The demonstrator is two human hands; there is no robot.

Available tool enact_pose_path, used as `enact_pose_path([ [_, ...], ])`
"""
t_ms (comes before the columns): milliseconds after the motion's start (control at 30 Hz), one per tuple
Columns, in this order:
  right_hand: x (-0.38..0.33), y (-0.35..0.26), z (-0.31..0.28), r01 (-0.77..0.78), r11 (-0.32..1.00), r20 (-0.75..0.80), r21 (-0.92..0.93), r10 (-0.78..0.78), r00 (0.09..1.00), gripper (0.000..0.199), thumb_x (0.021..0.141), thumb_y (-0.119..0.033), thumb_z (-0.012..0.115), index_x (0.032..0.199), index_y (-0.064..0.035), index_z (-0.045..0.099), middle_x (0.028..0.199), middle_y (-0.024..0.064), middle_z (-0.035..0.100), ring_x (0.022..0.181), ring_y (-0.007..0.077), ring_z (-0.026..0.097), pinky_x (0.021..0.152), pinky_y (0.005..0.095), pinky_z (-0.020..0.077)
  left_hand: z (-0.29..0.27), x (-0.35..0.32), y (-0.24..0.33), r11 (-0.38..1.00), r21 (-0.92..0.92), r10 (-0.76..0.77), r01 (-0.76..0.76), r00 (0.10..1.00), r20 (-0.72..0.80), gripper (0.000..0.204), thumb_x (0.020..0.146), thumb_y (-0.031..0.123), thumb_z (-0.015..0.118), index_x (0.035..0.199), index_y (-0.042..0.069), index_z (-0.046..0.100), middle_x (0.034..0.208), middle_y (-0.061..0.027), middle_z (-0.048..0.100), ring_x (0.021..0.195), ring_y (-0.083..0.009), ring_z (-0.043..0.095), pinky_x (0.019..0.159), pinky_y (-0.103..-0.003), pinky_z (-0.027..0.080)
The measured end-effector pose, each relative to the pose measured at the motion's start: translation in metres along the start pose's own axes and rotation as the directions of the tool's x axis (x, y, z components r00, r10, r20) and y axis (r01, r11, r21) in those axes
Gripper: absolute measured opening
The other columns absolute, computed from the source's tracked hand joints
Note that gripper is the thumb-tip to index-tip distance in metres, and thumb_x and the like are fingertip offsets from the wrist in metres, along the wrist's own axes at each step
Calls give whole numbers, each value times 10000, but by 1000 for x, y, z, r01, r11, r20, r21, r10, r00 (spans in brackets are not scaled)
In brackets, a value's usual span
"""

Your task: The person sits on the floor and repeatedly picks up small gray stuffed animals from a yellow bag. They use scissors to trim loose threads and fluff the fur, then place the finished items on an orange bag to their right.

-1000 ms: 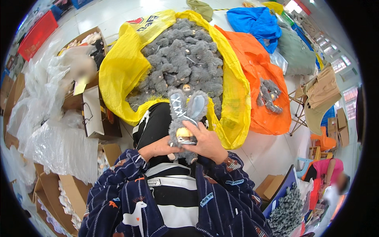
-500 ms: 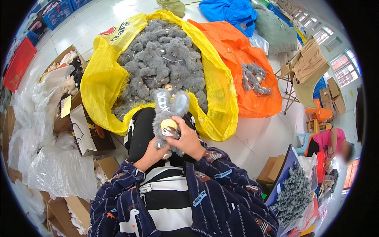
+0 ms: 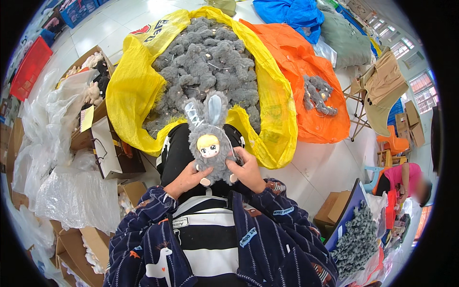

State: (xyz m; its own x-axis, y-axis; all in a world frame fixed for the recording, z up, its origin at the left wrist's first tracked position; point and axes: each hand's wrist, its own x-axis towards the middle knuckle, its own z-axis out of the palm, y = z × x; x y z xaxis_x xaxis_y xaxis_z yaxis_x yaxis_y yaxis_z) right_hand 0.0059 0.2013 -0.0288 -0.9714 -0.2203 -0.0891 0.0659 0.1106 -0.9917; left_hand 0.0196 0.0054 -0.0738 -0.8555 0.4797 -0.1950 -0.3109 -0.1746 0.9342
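A grey plush rabbit doll (image 3: 213, 161) sits upright over my lap, its painted face with yellow hair turned up toward me. One of its long ears has white criss-cross lacing; the other shows a pale blue-grey lining. My left hand (image 3: 188, 179) grips the doll's lower left side, thumb across the front. On the opposite side my right hand (image 3: 247, 170) holds it, thumb on the fur and fingers partly behind. Just beyond the doll, a yellow sack (image 3: 278, 122) lies spread, heaped with grey plush dolls (image 3: 203, 60).
An orange sack (image 3: 315, 128) with a few grey plush pieces lies to the right. On my left are clear plastic sheeting (image 3: 76, 198) and a box of plush toys (image 3: 79, 136). A folding chair (image 3: 382, 91) stands at far right; a person (image 3: 404, 179) sits below it.
The doll has turned more upright, and its face is now uncovered. My right hand has shifted from the doll's face to its right side. My left hand still holds the lower left.
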Motion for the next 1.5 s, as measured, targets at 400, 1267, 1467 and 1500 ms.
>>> enact_pose_path([
  [400, 59, -90, -217, 434, 899, -843, -62, -281, 460, 293, 850, -225, 564, 1030, 3, 528, 920, 85, 594, 504, 43, 407, 474, 200, 368, 4, 7, 6, 999, -33, 26, -25, 999, 41, 329, 912, 132, 461, 1226, 41, 424, 1034, -96, 558, 775, -113, 561, 693, -241, 479],
  [1267, 16, 16, 26, 163, 962, 147, -218, -132, 980, 179, 854, -178, 526, 890, -5, 554, 827, 127, 570, 751, 250, 575, 685, 311, 446, -2, 12, -3, 998, -47, -22, 33, 977, 213, 176, 869, 139, 564, 1014, 44, 540, 799, 13, 546, 707, -63, 519, 644, -208, 443],
  [1467, 22, 5, 12, 147, 954, 109, -261, -122, 987, 163, 828, -152, 571, 841, 10, 559, 738, 107, 565, 684, 197, 573, 639, 287, 448, -11, 11, -12, 991, -131, -10, 29, 989, 146, 152, 876, 174, 565, 928, 36, 599, 790, 16, 570, 676, -42, 500, 608, -206, 435],
  [1500, 23, 2, 6, 135, 946, 126, -294, -102, 987, 161, 830, -148, 569, 842, 12, 558, 735, 101, 564, 683, 192, 573, 635, 280, 447, -9, 11, -8, 987, -152, -34, 53, 992, 126, 160, 878, 181, 562, 935, 36, 601, 798, 13, 577, 689, -43, 510, 627, -210, 446],
])
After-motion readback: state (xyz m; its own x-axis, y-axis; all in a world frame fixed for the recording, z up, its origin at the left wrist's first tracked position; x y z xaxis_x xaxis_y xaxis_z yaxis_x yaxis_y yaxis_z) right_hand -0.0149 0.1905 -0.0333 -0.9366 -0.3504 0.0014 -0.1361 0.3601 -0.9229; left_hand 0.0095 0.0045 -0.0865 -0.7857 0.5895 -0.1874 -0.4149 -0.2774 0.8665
